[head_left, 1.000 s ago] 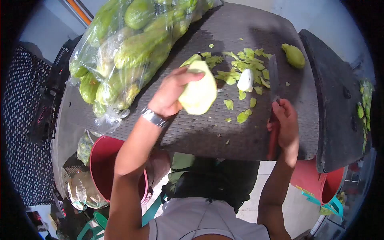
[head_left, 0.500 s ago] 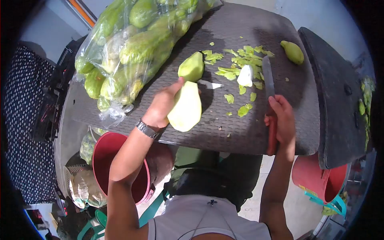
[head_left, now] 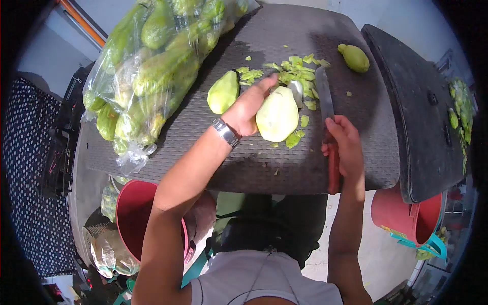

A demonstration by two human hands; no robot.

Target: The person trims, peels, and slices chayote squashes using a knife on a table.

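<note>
The right hand (head_left: 346,147) clenches a red-handled knife (head_left: 326,99); a peeled chayote (head_left: 277,115) is against the left hand (head_left: 247,113) over the woven-pattern table (head_left: 239,172), where I cannot tell whether hidden fingers grasp it

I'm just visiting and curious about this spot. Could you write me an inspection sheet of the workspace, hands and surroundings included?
Surface: dark, woven-textured table.
Job's things: pale fruit; knife, blade pointing away from the person; second fruit further left; green fruit near the right edge; clear bag full of fruit.
Clutter: scattered peelings; whitish object, identity unclear.
Hands: left hand against the pale fruit, grip unclear; right hand around the knife's red handle.
Cables: nothing seen on the table.
Surroundings: left bucket and right bucket, both red; patterned cloth far left.
</note>
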